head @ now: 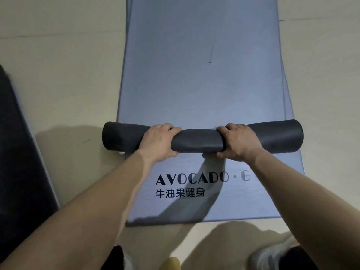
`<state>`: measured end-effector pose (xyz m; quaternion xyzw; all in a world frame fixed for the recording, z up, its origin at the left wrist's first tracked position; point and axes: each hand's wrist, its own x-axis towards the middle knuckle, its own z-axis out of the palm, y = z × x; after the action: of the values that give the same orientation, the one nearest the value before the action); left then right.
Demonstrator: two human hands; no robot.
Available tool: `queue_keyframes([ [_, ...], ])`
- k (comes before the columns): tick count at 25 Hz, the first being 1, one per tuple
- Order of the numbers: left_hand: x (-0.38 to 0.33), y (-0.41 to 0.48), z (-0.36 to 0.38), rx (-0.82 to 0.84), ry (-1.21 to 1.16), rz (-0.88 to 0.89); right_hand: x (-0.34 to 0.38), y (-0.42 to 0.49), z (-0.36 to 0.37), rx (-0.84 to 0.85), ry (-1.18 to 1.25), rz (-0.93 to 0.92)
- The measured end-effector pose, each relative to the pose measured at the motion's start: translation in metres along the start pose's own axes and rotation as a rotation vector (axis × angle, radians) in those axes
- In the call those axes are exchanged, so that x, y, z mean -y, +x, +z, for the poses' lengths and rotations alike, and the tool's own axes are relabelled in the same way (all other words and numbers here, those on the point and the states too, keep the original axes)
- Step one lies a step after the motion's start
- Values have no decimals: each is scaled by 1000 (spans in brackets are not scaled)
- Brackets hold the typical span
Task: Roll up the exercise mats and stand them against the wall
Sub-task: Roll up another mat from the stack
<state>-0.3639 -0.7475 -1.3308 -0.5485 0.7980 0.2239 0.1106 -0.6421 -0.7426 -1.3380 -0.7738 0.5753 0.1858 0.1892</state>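
A blue-grey exercise mat lies flat on the beige floor and stretches away from me. Its near part is wound into a dark grey roll lying crosswise. Under it lies a second blue-grey mat with black lettering "AVOCADO" and Chinese characters. My left hand grips the roll left of its middle, fingers curled over the top. My right hand grips it right of the middle in the same way. The roll is squeezed thinner between my hands.
A dark mat or pad lies along the left edge of the view. My feet in shoes show at the bottom edge. Beige floor surrounds the mats on both sides.
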Motion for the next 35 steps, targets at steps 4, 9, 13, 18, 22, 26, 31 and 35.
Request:
queue_keyframes([
  [4,-12,-2,-18,439,-67,-13,5,-30,-6,212,124,16],
  [9,-15,7,-21,728,-308,-17,2,-56,10,351,326,85],
  [13,-5,19,-29,597,-387,-82,13,-87,36,-101,96,210],
  [18,-28,-35,24,-437,-7,-124,-9,-46,9,-135,165,154],
  [22,-13,-2,13,-37,134,-65,-5,-33,0,-336,145,229],
  [26,7,35,-15,57,-32,-11,-6,-51,33,-217,-79,141],
  [31,5,25,-5,-59,364,73,-20,-1,3,-201,-241,92],
  [35,-10,11,-30,184,182,23,-13,-28,-16,71,-112,28],
])
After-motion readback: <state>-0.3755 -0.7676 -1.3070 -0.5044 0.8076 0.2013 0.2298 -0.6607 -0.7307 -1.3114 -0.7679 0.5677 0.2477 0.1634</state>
